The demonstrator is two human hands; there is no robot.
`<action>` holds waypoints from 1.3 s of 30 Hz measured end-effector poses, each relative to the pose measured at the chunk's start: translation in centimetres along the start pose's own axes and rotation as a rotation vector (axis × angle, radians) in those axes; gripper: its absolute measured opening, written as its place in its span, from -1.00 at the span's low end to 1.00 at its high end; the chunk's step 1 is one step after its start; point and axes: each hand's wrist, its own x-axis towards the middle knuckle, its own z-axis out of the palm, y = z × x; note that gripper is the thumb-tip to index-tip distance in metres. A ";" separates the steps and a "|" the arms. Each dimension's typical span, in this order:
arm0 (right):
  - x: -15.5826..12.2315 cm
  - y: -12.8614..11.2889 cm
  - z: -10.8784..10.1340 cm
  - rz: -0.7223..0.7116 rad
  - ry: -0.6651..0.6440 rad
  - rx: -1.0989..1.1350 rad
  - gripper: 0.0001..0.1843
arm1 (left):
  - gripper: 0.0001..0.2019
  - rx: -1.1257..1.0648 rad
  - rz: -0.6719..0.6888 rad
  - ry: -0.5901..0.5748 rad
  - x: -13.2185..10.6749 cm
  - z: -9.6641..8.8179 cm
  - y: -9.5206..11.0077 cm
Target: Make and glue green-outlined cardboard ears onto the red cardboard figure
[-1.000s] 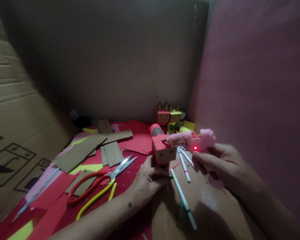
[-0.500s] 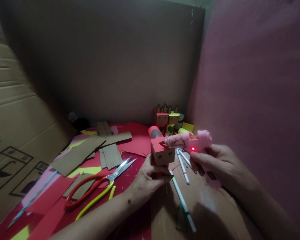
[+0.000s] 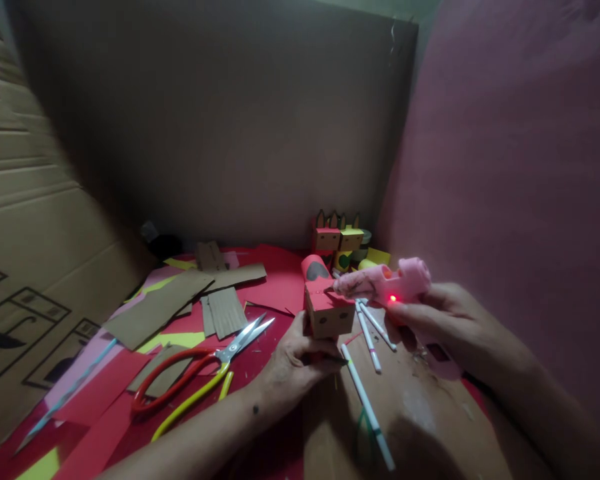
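My left hand (image 3: 295,357) is closed around a small cardboard box (image 3: 333,321) with a red paper top and two dark dots on its front. A thin dark pointed piece (image 3: 339,361) sticks out at its fingertips. In my right hand (image 3: 455,320) is a pink glue gun (image 3: 365,283), its red light on. The nozzle points left and meets, or nearly meets, the red top; contact is hard to tell. Just behind the box lies a red paper roll (image 3: 316,268) with a dark heart on it.
Scissors (image 3: 230,350) with red and yellow handles lie open at left among cardboard strips (image 3: 160,307) and coloured paper. White pens (image 3: 367,407) rest on a cardboard sheet (image 3: 430,433). Two box-headed figures, red (image 3: 327,239) and yellow (image 3: 351,240), stand behind. Tall panels (image 3: 510,167) enclose the workspace.
The camera view has shifted slightly. The box and the glue gun sit a little further right and the box a touch lower; both hands keep their hold.
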 end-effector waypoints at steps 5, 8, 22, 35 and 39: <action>-0.3 0.0 0.2 -0.020 -0.031 0.036 -0.68 | -0.92 0.012 0.003 -0.007 0.0 0.0 -0.1; -0.3 0.1 0.3 0.026 0.026 0.056 -0.69 | -0.92 0.012 0.005 -0.005 0.1 0.0 -0.3; -0.6 0.5 0.7 0.068 0.092 0.026 -0.67 | -0.92 0.017 0.016 -0.009 0.1 0.0 -0.4; -0.6 0.7 0.6 0.029 0.117 -0.009 -0.67 | -0.91 0.040 0.046 -0.012 0.2 0.0 -0.3; -0.7 0.8 0.1 0.043 0.118 0.001 -0.65 | -0.91 0.050 0.051 -0.017 0.2 -0.1 -0.4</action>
